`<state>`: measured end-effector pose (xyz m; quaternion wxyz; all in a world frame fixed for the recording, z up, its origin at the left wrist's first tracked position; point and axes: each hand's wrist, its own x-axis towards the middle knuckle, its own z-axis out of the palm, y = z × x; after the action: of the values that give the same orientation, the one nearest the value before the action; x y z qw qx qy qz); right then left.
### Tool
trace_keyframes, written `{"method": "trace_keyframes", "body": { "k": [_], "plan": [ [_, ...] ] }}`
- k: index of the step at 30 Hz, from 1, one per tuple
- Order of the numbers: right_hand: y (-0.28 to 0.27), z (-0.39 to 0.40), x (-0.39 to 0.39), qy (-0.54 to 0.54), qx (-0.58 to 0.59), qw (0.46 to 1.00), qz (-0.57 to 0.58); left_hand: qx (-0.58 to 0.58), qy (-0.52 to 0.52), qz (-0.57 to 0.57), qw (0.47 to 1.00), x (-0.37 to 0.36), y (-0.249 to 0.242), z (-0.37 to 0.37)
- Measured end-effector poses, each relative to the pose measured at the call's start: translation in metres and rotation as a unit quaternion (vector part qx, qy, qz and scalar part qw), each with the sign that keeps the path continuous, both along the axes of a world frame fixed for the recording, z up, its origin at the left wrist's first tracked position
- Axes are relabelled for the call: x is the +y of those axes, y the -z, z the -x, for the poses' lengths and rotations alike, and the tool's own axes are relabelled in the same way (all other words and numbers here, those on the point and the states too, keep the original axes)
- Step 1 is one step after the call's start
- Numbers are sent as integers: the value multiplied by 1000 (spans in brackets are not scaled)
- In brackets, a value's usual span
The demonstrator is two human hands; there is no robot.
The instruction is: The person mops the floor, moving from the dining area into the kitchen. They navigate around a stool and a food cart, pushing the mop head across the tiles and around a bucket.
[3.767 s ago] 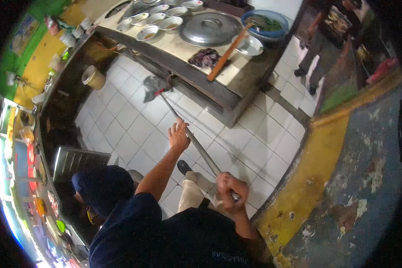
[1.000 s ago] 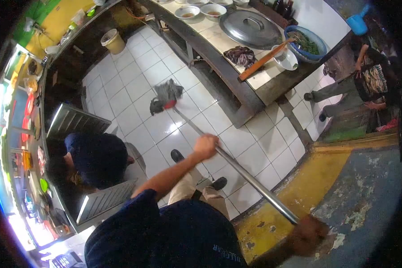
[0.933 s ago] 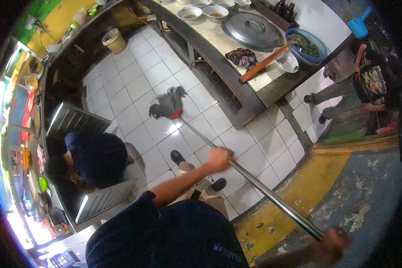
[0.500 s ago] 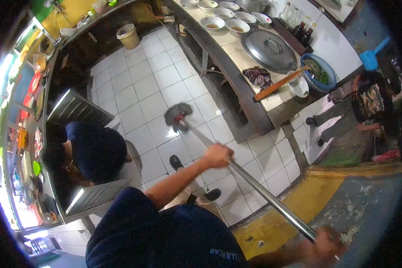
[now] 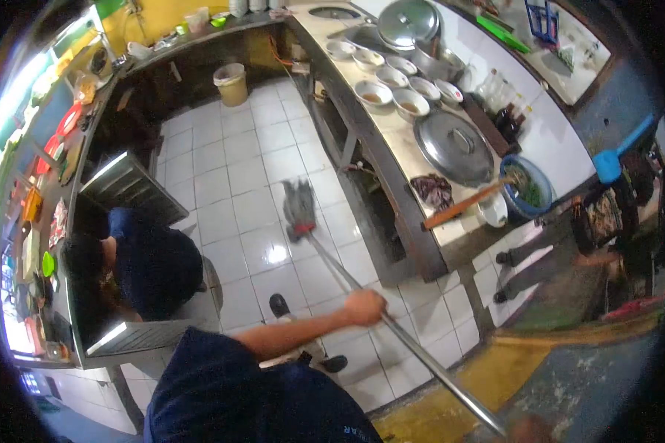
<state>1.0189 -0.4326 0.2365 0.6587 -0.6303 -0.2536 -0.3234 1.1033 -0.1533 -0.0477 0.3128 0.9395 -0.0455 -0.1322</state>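
Note:
A mop (image 5: 300, 208) with a grey head and a red clamp lies on the white tiles ahead of me, its strands spread away from me. Its long metal handle runs back toward the lower right. My left hand (image 5: 365, 307) is closed around the middle of the handle. At the bottom edge my right hand (image 5: 530, 428), blurred and partly cut off, grips the handle's near end.
At left a crouching person (image 5: 155, 262) leans between open cabinet doors (image 5: 134, 188). A bucket (image 5: 231, 85) stands at the back. The right counter (image 5: 451, 233) carries bowls, a large pot lid (image 5: 453, 148) and a blue basin (image 5: 528, 184). Another person (image 5: 598, 221) is at far right.
The mop head has shifted slightly and its strands now trail away from me. My right hand has moved lower, toward the frame's bottom edge. My view has tilted up, showing more counter.

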Motion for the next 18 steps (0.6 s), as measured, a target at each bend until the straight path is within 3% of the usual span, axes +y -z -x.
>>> {"method": "trace_keyframes", "body": {
  "k": [1, 2, 4, 7, 11, 14, 17, 18],
  "plan": [
    [-15, -3, 4, -44, -9, 999, -24, -22, 19, 26, 999, -21, 13, 9],
    [-28, -6, 11, -81, -16, 996, -40, -52, 73, 42, 995, -23, -28, 21],
    [-41, -17, 35, -144, -24, 988, -51, -100, 141, 36, 984, -24, -37, 23],
    [-38, -44, 91, -208, -3, 977, -50, -33, 168, -14, 985, 36, -67, -11],
    [-5, -77, 190, -252, 36, 967, -6, -153, -128, -18, 980, 145, 18, -56],
    [44, -107, 282, -242, 66, 967, 52, -128, -293, -169, 932, 233, -10, -49],
    [125, -166, 385, -254, 85, 960, 81, -106, -365, 19, 925, 268, 9, -17],
    [157, -190, 420, -266, 89, 956, 86, -71, -354, 19, 932, 273, 13, -3]
  ]
}}
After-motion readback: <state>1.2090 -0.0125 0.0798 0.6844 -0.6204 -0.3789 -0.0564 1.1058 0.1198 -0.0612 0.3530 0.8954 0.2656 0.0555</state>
